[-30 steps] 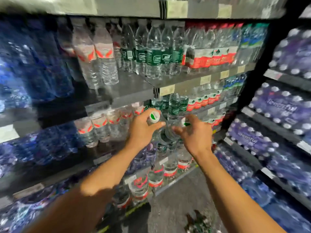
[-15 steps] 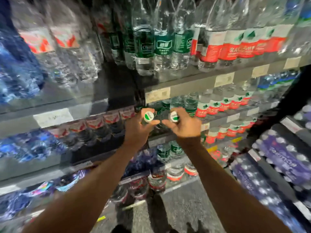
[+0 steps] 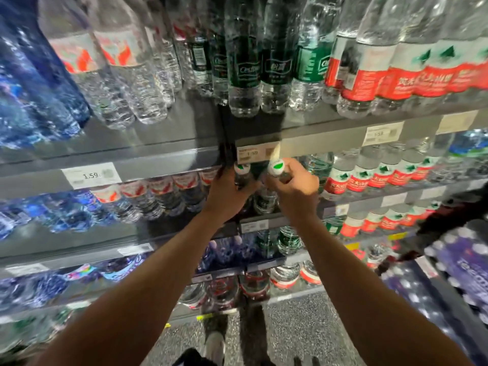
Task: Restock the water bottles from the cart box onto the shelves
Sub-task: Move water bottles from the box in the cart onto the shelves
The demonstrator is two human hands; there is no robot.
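Hands (image 3: 264, 191) raised w/ bottles (image 3: 274, 170), under shelf edge (image 3: 317, 140)

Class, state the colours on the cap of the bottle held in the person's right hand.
White with a green leaf-like mark, on the cap in the right hand; head view.

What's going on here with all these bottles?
A person is stocking a store's water shelves. Each hand holds a green-capped bottle by the neck: the left hand grips one bottle, the right hand another. Both are at the front of the second shelf, just under a price tag, among green-labelled bottles.
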